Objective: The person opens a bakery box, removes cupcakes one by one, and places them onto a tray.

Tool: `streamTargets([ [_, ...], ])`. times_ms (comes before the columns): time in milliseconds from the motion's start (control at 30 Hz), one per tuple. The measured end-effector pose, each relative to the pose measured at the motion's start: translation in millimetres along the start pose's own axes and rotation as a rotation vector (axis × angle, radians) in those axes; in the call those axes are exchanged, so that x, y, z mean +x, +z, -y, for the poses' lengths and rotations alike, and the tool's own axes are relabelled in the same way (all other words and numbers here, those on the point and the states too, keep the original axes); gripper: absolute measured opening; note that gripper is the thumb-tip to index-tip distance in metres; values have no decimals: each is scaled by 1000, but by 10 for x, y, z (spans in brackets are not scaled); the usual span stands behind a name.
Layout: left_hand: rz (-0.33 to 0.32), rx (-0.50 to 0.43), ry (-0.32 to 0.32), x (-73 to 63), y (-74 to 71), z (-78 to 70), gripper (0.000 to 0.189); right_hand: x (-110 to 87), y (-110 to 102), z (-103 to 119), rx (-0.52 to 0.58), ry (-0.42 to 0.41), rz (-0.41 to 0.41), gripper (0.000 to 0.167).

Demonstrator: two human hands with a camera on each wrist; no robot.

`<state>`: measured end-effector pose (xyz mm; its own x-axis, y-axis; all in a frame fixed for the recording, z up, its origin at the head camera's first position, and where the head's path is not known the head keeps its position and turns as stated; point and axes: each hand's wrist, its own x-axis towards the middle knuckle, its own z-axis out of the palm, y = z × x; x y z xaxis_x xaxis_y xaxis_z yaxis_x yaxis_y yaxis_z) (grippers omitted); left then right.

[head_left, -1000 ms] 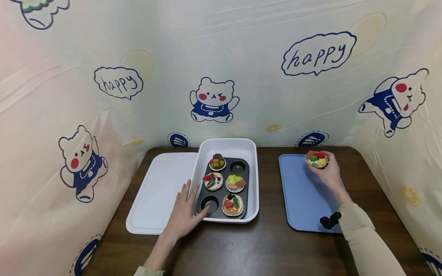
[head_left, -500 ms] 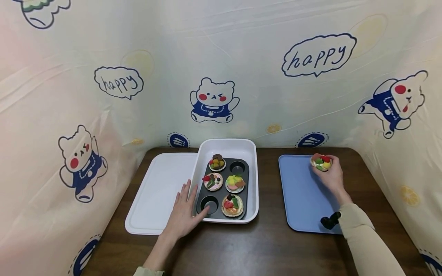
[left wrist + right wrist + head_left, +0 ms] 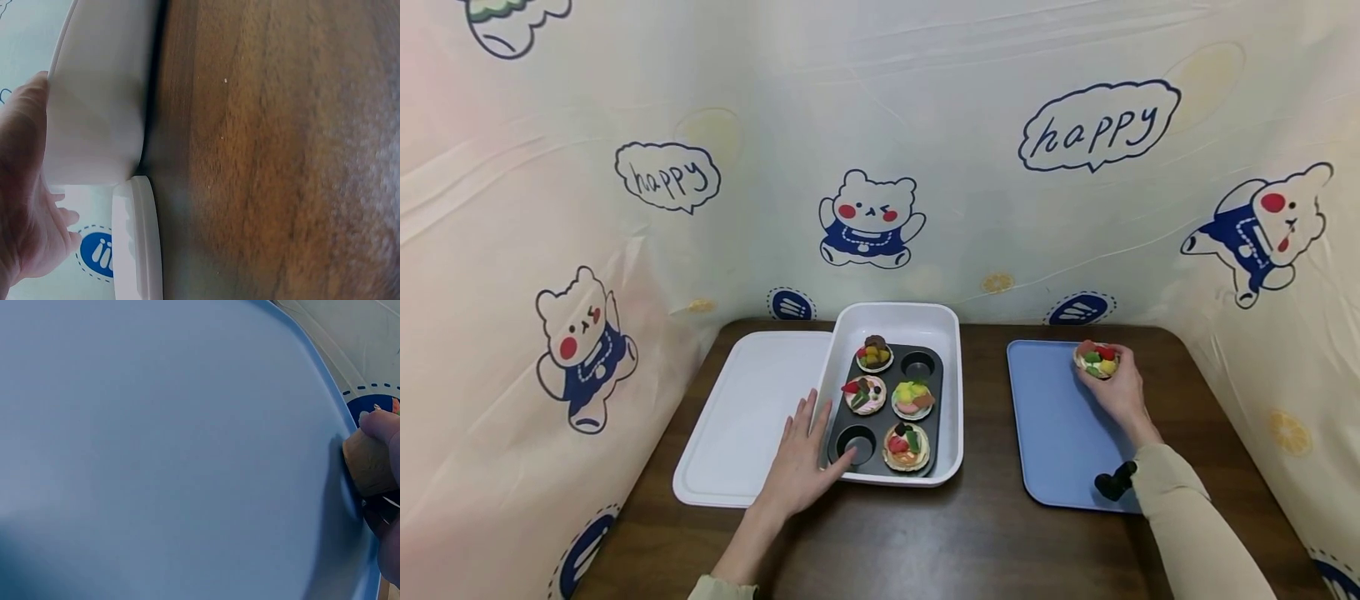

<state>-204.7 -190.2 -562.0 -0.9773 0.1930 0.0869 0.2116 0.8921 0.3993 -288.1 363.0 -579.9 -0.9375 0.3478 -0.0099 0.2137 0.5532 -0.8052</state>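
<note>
My right hand (image 3: 1123,392) pinches a fruit tart (image 3: 1096,361) between thumb and fingers at the far right corner of the blue tray (image 3: 1060,450). Red, green and yellow pieces top the tart. In the right wrist view, the tart's tan side (image 3: 369,464) is low by the tray's rim; I cannot tell whether it touches. My left hand (image 3: 801,458), fingers spread, rests at the left front corner of a deep white tray (image 3: 952,392). Inside that tray lies a dark muffin tin (image 3: 880,429) with several decorated tarts, including a pink one (image 3: 864,395). Two of its cups show their dark bottoms.
A flat white tray or lid (image 3: 737,425) lies to the left, its right edge beside the deep tray. Everything stands on a brown wooden table (image 3: 955,542). Printed cloth (image 3: 925,125) hangs behind and at both sides. A black device (image 3: 1116,481) sticks out from my right wrist.
My right hand has moved the tart a little to the right and then slightly nearer over the blue tray. My left hand has stayed in place.
</note>
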Motion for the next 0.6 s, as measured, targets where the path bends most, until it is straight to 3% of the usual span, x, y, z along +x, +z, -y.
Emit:
streamTargets([
  [600,3,-16,-3,-16,-17,-4,99,-11,136,76,-36,-88,4,81],
])
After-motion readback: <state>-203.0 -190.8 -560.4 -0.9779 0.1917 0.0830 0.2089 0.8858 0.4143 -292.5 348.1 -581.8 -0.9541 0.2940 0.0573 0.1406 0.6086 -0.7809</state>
